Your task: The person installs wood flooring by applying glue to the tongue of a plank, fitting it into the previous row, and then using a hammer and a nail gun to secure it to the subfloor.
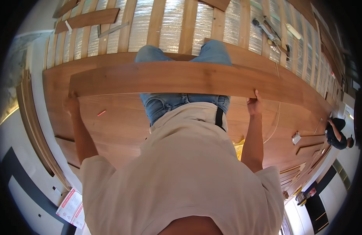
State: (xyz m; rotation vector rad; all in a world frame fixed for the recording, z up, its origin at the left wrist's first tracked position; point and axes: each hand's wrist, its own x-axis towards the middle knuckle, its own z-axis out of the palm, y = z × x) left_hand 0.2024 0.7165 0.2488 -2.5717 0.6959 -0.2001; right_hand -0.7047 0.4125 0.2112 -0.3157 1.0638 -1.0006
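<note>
Person holds a long brown board [169,80] level across the thighs, above the laid wood floor [114,125]. Left hand [72,105] at the board's left end, by the near corner: grip closed on it, fingers partly hidden. Right hand [254,103] at the near edge, well to the right: grip partly closed around that edge, a finger pointing up along the board's face. Red marker [102,113] lies on the floor near the left hand. Beyond the knees, wooden strips [155,23] over shiny film; metal square [112,30] on them, far left; power tool [264,28], far right.
</note>
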